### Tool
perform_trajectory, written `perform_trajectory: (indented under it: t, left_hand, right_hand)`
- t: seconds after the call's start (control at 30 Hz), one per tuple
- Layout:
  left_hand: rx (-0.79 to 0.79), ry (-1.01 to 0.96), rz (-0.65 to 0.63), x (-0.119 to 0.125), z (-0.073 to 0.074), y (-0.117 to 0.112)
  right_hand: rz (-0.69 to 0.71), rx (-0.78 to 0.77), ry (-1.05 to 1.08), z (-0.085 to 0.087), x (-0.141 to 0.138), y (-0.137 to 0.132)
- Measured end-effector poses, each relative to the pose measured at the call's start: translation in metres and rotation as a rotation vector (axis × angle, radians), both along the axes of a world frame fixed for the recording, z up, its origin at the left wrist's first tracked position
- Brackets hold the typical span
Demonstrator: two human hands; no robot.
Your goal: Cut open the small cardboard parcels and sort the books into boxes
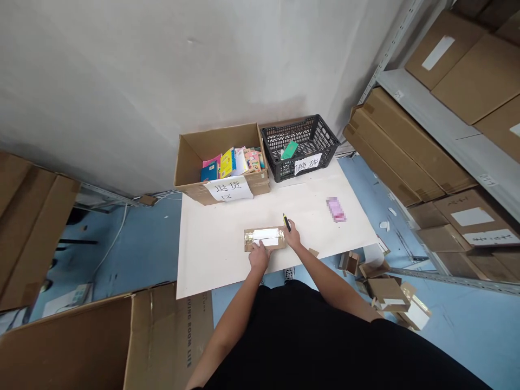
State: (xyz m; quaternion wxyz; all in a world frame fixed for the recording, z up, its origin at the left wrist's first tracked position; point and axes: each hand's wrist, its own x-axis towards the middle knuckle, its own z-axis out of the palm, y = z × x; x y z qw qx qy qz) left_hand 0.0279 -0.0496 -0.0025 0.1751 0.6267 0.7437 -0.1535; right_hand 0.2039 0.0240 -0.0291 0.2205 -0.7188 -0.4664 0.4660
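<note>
A small flat cardboard box (248, 245) with a white label and shiny tape lies on the white table (211, 254), near its front edge. My left hand (259, 255) grips the near side of this box, fingers resting over the label's lower edge. At the box's right end, my right hand (292, 236) is closed around a black and yellow box cutter (287, 222), which points up and away from me. Whether its blade is out is too small to tell.
At the table's back stand an open carton (190, 187) of booklets and a black plastic crate (280, 169) holding a green item (290, 150). A blurred pink-purple item (336, 209) lies right. Shelving (439, 116) with cartons flanks the right; a large open carton (162, 336) stands lower left.
</note>
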Motion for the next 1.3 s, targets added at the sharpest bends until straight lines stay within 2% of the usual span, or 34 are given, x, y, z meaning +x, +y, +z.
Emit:
perform_trajectory:
  t: [0.07, 0.17, 0.23, 0.33, 0.53, 0.9, 1.3]
  left_hand:
    - [0.062, -0.009, -0.040, 0.001, 0.003, 0.002]
    - [0.138, -0.058, -0.164, -0.006, 0.004, 0.014]
    - [0.090, -0.107, -0.260, -0.013, 0.002, 0.025]
    - [-0.034, -0.148, -0.335, -0.021, -0.005, 0.038]
    - [-0.066, -0.149, -0.336, -0.026, -0.015, 0.040]
    - [-0.048, -0.139, -0.355, -0.026, -0.015, 0.039]
    - [-0.044, -0.131, -0.335, -0.024, -0.013, 0.037]
  right_hand:
    - [-0.033, -0.036, 0.114, 0.005, 0.017, -0.006]
    - [-0.013, -0.172, 0.211, 0.012, 0.041, -0.013]
    - [0.032, -0.243, 0.203, 0.018, 0.053, -0.016]
    - [0.107, -0.240, 0.123, 0.025, 0.063, -0.019]
    - [0.232, -0.251, -0.005, 0.033, 0.061, -0.019]
    - [0.373, -0.189, -0.258, 0.037, 0.050, -0.012]
    - [0.392, -0.223, -0.286, 0.026, 0.054, -0.038]
